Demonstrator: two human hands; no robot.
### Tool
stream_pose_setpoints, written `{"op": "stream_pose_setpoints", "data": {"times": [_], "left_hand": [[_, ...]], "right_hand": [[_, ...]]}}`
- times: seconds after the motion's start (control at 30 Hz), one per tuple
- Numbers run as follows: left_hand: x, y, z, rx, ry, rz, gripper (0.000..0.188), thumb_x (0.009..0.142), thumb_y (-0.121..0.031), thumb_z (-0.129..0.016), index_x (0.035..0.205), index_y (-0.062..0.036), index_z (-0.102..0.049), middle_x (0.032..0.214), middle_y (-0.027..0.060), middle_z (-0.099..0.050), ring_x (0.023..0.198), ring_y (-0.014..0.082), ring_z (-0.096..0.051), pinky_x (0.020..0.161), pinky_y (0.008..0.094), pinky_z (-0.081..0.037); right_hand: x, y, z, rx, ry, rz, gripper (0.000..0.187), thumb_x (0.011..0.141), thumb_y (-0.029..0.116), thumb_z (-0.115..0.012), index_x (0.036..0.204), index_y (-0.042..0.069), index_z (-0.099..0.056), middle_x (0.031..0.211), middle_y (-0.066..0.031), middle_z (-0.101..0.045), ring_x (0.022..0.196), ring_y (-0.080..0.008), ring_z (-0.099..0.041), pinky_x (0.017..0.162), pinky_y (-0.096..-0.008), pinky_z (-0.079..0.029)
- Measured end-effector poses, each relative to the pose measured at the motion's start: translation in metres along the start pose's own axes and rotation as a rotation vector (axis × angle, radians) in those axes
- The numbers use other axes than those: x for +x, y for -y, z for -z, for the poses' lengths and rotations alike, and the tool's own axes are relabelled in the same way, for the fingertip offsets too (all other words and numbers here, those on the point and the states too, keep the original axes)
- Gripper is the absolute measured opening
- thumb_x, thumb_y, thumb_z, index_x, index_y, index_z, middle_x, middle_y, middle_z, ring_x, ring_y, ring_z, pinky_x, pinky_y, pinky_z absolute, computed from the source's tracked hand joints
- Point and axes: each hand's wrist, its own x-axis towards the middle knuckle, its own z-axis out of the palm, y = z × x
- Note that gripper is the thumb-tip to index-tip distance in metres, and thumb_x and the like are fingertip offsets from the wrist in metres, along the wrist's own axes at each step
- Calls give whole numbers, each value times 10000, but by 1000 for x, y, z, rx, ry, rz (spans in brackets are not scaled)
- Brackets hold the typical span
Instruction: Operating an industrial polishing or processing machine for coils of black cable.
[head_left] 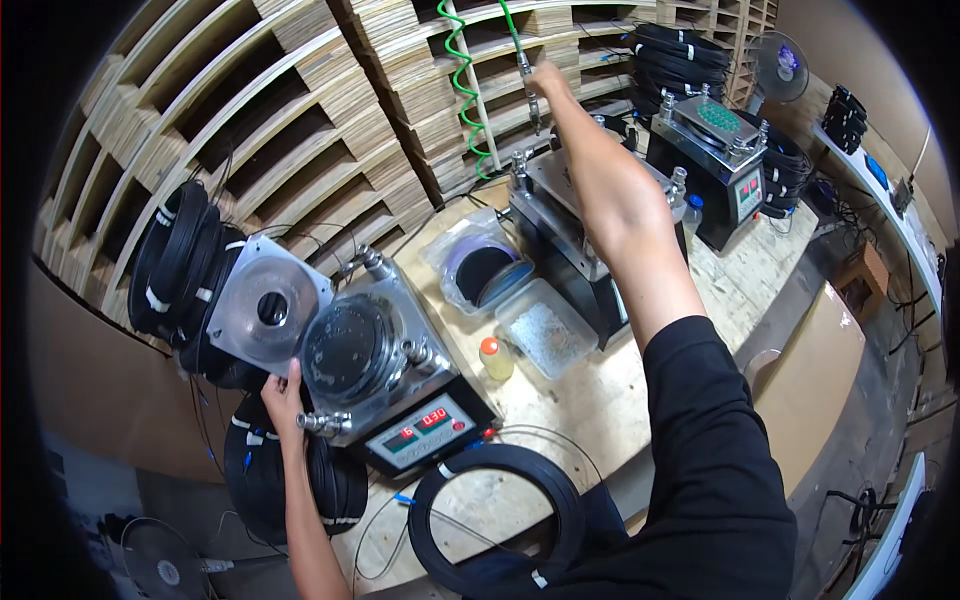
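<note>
At the left, my left hand [283, 397] grips the lower corner of a clear square plate [238, 318] with a round frosted face and a dark hole in its middle. The plate is held tilted beside a benchtop machine [452, 385] with a round dark wet disc [347, 345] on top, metal corner posts and a lit red display. My right arm is stretched far forward. There, my right hand [546, 80] is closed around a slim metal air nozzle [530, 75] hanging from a green hose. The nozzle's tip points down above a second machine [555, 185].
Between the machines lie a clear tub [548, 330], an orange-capped bottle [494, 357] and a bagged round dark pad [482, 270]. A coiled black cable [430, 530] lies nearest me. More coils [175, 265] stand left. A third machine [712, 150] and wooden pallets [250, 110] are behind.
</note>
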Motion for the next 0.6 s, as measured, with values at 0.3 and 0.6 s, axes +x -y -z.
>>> {"op": "stream_pose_setpoints", "data": {"times": [0.3,0.6], "left_hand": [[1,6,-3,119,29,3,298,974,-224,-665,998,73,-665,923,29,-683,815,54,-562,759,234,-458],[-1,2,11,72,-14,-35,303,970,-199,-668,1059,91,-671,959,47,-697,862,71,-581,803,247,-472]], "right_hand": [[37,-25,-59,-93,121,-175,504,815,269,-721,1299,164,-629,1391,-81,-577,1373,-305,-423,1079,-510,-337],[-82,47,-86,-13,191,558,631,677,505,-806,1023,-8,-687,895,-133,-719,767,-228,-666,740,-360,-536]]}}
